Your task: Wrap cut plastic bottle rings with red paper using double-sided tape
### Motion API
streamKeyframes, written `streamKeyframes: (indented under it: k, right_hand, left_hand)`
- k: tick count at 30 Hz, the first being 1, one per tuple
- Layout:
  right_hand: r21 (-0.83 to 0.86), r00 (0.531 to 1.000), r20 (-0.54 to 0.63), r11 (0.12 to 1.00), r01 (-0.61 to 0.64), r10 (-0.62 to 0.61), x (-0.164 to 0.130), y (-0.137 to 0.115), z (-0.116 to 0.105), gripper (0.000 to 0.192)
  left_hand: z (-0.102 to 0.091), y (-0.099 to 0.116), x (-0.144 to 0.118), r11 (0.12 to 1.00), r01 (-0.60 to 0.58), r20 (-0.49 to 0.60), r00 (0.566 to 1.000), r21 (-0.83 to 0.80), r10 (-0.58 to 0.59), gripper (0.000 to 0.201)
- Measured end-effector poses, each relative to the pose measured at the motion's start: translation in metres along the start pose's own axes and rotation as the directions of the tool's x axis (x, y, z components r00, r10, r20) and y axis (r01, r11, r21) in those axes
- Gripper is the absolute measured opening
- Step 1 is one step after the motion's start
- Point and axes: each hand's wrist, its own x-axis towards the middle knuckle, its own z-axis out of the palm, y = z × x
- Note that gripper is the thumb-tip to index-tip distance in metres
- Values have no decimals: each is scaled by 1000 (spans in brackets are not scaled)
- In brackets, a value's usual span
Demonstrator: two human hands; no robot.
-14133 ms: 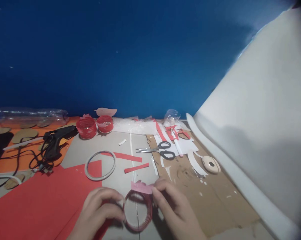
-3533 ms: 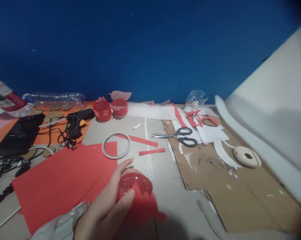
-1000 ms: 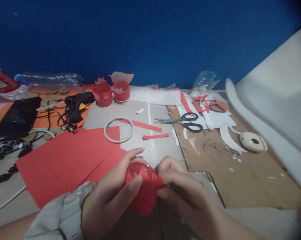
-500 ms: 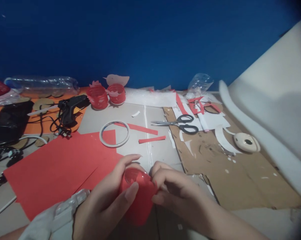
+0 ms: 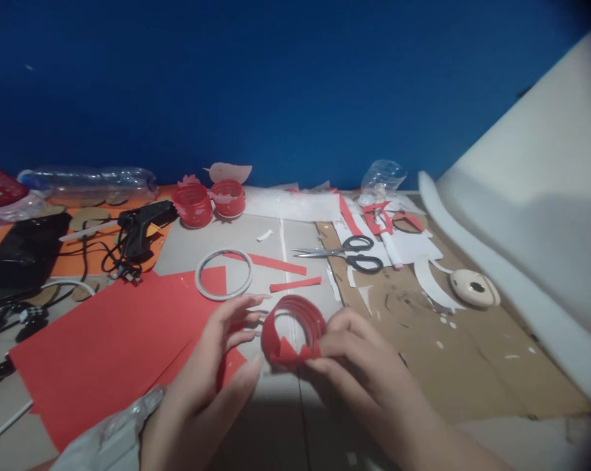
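Note:
Low in the middle of the head view, my right hand point(image 5: 354, 360) pinches the right side of a red cup-like ring point(image 5: 270, 343). The ring is tilted so that its round opening faces me, with jagged points of red paper along its near edge. Just to its left, my left hand point(image 5: 216, 360) is open, its fingers spread and curved toward the ring; I cannot tell whether a fingertip touches it. Red paper sheets point(image 5: 103, 347) lie beside and under my left hand. Beyond the ring are two red paper strips point(image 5: 295, 285) and a roll of tape point(image 5: 197, 278).
Scissors point(image 5: 341, 250) lie on the edge of a cardboard sheet point(image 5: 472, 366) with scraps, near a cream-coloured device point(image 5: 465, 288). Two similar red cups point(image 5: 193, 208) stand toward the blue wall point(image 5: 295, 85). A black glue gun point(image 5: 143, 229) and a clear bottle point(image 5: 89, 180) are at left.
The red ring has been lifted and tipped from upright, so its opening now shows. My left hand has come off it, fingers opening, while my right hand keeps its hold.

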Motion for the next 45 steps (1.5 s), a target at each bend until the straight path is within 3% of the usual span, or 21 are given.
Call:
streamKeyframes:
  k: [4,9,14,19,25,32,39,45]
  right_hand:
    - [-265,1000,-4,964,15,-17,4,4,-10,11]
    - [-396,1000,29,918,3,9,5,7,-8,11]
    - [-361,999,30,932,25,-15,4,10,-5,14]
    - [-334,999,21,941,54,-50,2,11,-8,11]
    - [-425,977,74,880,214,-202,-3,4,-9,21]
    - [-478,962,76,837,267,-264,-3,3,-2,21]
    - [-407,967,-2,883,232,-254,-1,1,-9,24]
    - [-398,969,26,887,234,-245,-3,1,-8,20]
  left_hand:
    - [6,1,3,999,0,-97,995,-32,-3,35]
    - [6,4,2,1000,9,-90,996,1,-9,32]
    - [-1,2,0,991,55,19,998,121,-58,31]
    - [-2,2,2,987,10,39,999,161,-16,28]
    - [-1,4,-1,962,-41,17,999,269,38,26]
    - [1,-4,0,737,-225,130,974,637,185,50]
    - [2,4,3,752,-332,263,940,569,216,48]
    - [-1,7,0,835,-287,204,955,469,214,40]
